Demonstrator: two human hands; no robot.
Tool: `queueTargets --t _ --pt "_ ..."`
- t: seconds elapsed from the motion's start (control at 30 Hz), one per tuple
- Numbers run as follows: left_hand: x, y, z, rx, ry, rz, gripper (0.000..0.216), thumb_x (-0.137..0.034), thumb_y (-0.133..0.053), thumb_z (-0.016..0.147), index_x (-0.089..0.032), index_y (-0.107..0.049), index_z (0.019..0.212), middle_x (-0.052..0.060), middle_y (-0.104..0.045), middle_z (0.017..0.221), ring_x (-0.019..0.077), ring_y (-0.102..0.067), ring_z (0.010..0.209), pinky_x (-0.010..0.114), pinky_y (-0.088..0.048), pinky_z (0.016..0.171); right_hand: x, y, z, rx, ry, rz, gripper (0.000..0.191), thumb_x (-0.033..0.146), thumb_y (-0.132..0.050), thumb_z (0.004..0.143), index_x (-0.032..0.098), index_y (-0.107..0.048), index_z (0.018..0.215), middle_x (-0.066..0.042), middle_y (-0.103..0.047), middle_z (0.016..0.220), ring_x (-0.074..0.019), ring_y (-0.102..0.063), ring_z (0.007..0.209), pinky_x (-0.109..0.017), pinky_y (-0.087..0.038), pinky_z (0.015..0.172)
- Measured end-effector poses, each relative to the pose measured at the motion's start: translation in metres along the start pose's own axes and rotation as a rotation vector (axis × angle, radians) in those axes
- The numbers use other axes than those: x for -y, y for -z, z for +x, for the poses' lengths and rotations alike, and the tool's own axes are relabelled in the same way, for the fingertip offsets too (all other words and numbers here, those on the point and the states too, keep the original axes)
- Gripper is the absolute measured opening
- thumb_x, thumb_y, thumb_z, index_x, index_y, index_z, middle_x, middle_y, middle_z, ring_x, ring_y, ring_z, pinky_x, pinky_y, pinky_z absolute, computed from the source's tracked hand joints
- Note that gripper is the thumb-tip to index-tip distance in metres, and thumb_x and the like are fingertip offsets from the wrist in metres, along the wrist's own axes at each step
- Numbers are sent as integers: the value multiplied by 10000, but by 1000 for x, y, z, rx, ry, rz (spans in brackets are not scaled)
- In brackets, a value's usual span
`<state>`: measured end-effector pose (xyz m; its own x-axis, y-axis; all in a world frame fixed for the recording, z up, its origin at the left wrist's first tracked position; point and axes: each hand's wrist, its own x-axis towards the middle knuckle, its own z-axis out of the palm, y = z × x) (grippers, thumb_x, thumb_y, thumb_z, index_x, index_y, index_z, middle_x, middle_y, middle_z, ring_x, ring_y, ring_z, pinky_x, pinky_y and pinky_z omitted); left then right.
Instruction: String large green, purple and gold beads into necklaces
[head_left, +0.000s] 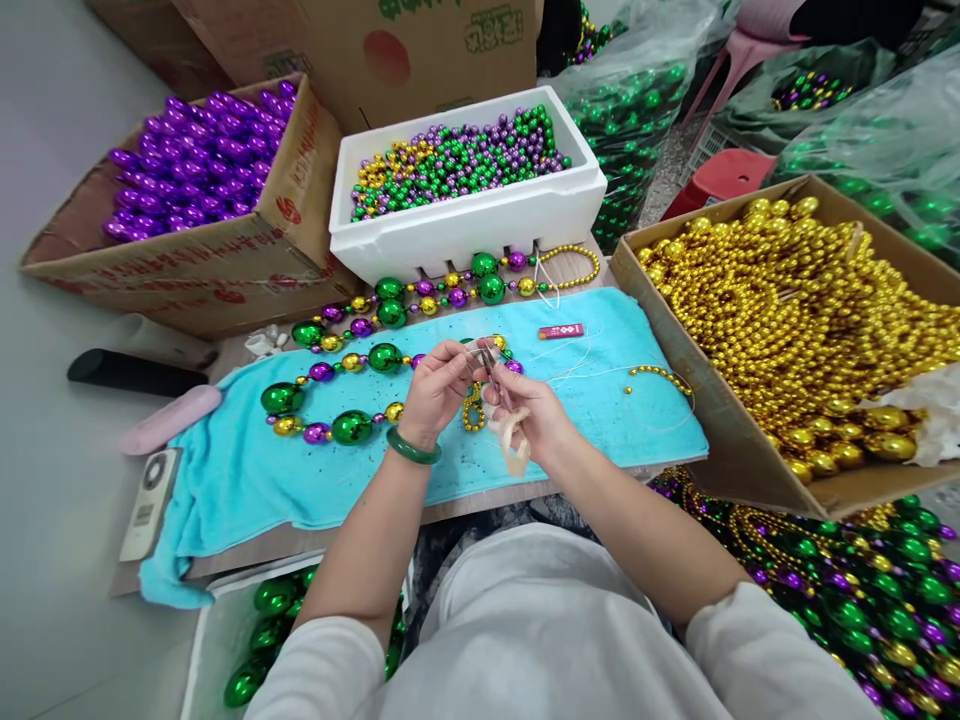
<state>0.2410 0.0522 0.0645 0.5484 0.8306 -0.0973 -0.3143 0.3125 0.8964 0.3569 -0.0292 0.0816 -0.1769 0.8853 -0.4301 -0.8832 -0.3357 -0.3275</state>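
Turquoise terry towel (600, 420) covers the low board w/ boxes of beads all round; left hand (435, 390) & right hand (525, 410) meet at its centre, fingertips pinched together on a small metal tool (489, 358) and a short loop of tiny gold beads (472, 408) hanging btwn them. Long strand of big green, purple & gold ball beads (337, 400) trails left from the hands, its long axis approx. left-right, so left hand is nearer; loose white thread w/ a few gold beads (656, 375) lies to the right, apart from both hands.

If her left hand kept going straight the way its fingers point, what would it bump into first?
The left hand points rightward at the right hand, so it would likely meet the small scissors there first, though depth is hard to judge.
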Motion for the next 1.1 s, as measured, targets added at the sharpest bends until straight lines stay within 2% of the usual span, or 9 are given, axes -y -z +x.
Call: queueTargets --t 0.27,0.43,0.5,0.6,0.7,0.77,0.87,1.0,1.1 --pt "5 -3 1 15 -30 -33 191 -283 -797 687 -184 -639 731 51 -745 969 186 -693 919 284 -523 815 0 1 3 -24 72 -71 202 322 -728 731 151 -622 753 55 -468 509 -38 -318 376 -170 -161 333" --pt "10 1 5 -27 -63 -30 176 -274 -797 696 -184 -652 737 44 -745 929 177 -685 937 283 -512 860 5 3 0 -61 223 -270 304 425 -729 671 159 -650 796 62 -436 528 -46 -298 400 -196 -181 382" --pt "9 4 6 -41 -71 -55 173 -273 -791 709 -182 -648 744 44 -743 960 168 -686 936 293 -502 906 12 16 -6 -169 373 -524 344 460 -715 677 162 -674 843 43 -476 575 -66 -356 453 -212 -264 437" --pt "4 9 5 -65 -83 -80 182 -276 -790 713 -176 -642 750 53 -741 964 163 -692 915 310 -492 949 26 55 -20 -517 625 -1186 288 388 -688 734 168 -709 919 -23 -597 715 -150 -514 654 -278 -408 617" --pt "-5 12 2 -66 -84 -78 182 -266 -798 704 -170 -651 751 56 -742 954 164 -696 907 303 -501 937 43 99 -36 -854 604 -1834 237 286 -618 805 142 -726 960 -136 -667 938 -289 -563 945 -404 -445 807" --pt "-10 11 -2 -51 -74 -59 172 -263 -800 706 -172 -659 746 52 -743 959 165 -696 908 295 -512 919 50 115 -42 -934 601 -2016 258 268 -622 812 121 -725 998 -190 -657 1063 -352 -537 1059 -481 -439 879" --pt "-15 5 -6 -13 -51 -43 167 -265 -802 705 -177 -663 731 43 -744 944 168 -698 901 286 -528 890 49 106 -32 -730 781 -1875 324 213 -592 835 142 -689 1135 -171 -636 1189 -307 -566 1066 -464 -469 912" --pt "-18 -4 -11 52 9 -21 157 -258 -795 715 -166 -668 731 55 -748 929 160 -701 856 265 -542 833 34 61 10 -130 804 -1419 479 201 -631 797 238 -618 1273 -70 -606 1302 -167 -640 875 -333 -527 818" --pt "-18 -3 -11 33 14 -12 160 -255 -795 714 -162 -665 727 61 -751 931 161 -702 850 268 -542 829 34 45 29 -31 696 -1274 249 259 -648 793 190 -733 1017 -51 -713 998 -150 -639 766 -300 -522 731"
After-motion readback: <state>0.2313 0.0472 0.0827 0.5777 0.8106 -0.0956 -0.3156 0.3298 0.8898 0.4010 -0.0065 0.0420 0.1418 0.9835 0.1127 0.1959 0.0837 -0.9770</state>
